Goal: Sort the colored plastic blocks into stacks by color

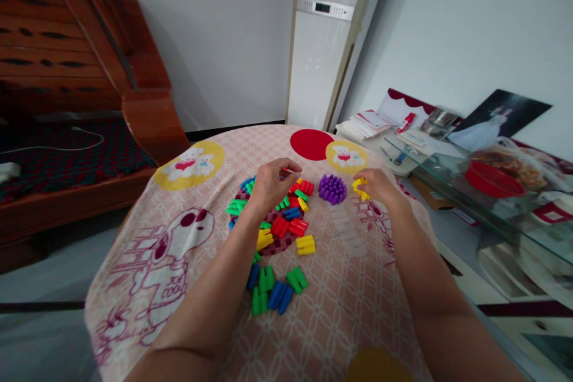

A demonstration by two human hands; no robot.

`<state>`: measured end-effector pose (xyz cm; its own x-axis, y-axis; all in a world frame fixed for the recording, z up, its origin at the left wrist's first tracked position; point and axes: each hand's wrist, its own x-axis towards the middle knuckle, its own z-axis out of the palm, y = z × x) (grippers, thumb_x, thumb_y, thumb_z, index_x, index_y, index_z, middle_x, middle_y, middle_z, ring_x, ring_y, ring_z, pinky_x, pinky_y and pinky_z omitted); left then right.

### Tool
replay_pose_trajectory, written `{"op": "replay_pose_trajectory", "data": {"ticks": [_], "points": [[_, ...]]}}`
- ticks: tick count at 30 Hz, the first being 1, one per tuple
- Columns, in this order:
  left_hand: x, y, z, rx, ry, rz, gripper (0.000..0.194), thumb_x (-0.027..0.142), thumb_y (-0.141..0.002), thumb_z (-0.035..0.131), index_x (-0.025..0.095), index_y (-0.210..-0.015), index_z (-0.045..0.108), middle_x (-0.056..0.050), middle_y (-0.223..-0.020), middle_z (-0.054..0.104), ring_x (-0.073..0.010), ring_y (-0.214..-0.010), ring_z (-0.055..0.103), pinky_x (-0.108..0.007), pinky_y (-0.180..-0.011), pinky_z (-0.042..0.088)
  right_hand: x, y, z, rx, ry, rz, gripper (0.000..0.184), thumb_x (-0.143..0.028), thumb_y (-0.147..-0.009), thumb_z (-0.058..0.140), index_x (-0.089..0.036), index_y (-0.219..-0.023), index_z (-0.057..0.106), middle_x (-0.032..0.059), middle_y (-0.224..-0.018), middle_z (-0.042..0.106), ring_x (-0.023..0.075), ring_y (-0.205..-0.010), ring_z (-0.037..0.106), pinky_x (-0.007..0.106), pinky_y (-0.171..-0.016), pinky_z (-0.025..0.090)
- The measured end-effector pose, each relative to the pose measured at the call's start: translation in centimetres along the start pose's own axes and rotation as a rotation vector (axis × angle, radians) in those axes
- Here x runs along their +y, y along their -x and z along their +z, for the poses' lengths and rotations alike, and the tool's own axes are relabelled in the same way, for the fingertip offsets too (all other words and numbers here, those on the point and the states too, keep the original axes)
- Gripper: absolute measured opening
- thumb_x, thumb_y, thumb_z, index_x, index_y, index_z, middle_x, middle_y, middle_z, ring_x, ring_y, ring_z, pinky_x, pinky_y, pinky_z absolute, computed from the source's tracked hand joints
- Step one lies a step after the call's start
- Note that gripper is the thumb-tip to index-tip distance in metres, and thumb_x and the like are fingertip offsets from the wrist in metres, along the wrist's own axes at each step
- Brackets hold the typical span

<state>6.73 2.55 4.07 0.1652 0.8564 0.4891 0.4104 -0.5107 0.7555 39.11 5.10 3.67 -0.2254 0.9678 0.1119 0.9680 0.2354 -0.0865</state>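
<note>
My left hand hovers over a scattered heap of coloured plastic pieces, its fingers curled in a pinch on a small piece I cannot name. My right hand is closed on yellow plastic pieces at the right of the heap. Between both hands sits a round cluster of purple pieces joined together. More green and blue pieces lie nearer to me. All rest on a pink patterned cloth covering a round table.
A wooden sofa stands to the left. A tall white air conditioner is behind the table. To the right, a glass table carries papers, a red bowl and a photo.
</note>
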Motion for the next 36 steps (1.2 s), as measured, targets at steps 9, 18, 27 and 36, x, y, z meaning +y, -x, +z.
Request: {"op": "replay_pose_trajectory", "data": {"ticks": [9,18,27,36], "points": [[-0.4,-0.1,0.0,0.015,0.023,-0.007,0.015,0.028,-0.079,0.063,0.018,-0.085,0.072,-0.003,-0.073,0.073,-0.0162,-0.068,0.069,-0.025,-0.063,0.052,0.3,-0.5,0.3,-0.157,0.107,-0.020,0.033,-0.002,-0.071,0.060,-0.016,-0.092,0.081,0.0110,-0.096,0.079,0.0213,-0.092,0.071,0.026,-0.082,0.049],[-1.2,-0.4,-2.5,0.141,0.098,-0.102,0.017,0.029,-0.076,0.065,0.017,-0.085,0.072,-0.003,-0.071,0.072,-0.0173,-0.067,0.071,-0.023,-0.057,0.053,-0.5,0.6,-1.4,0.236,-0.199,0.105,0.035,-0.015,-0.081,0.055,-0.015,-0.106,0.079,0.0114,-0.112,0.077,0.0242,-0.107,0.071,0.036,-0.101,0.050],[-3.0,-0.7,-5.8,0.399,0.305,-0.235,0.019,0.029,-0.070,0.066,0.014,-0.082,0.067,-0.002,-0.069,0.068,-0.0142,-0.062,0.069,-0.023,-0.056,0.057,-7.2,1.5,-2.8,0.408,-0.792,0.020,0.027,-0.029,-0.076,0.067,-0.016,-0.097,0.079,0.0072,-0.090,0.078,0.0233,-0.081,0.072,0.036,-0.078,0.057],[-3.4,-0.6,-6.7,0.477,0.359,-0.309,0.017,0.024,-0.070,0.064,0.014,-0.084,0.065,-0.002,-0.072,0.068,-0.0106,-0.057,0.065,-0.020,-0.054,0.055,-21.6,3.8,2.1,-0.163,-0.388,-0.639,0.015,-0.013,-0.082,0.070,-0.017,-0.095,0.075,0.0070,-0.093,0.073,0.0191,-0.087,0.066,0.029,-0.079,0.048]]}}
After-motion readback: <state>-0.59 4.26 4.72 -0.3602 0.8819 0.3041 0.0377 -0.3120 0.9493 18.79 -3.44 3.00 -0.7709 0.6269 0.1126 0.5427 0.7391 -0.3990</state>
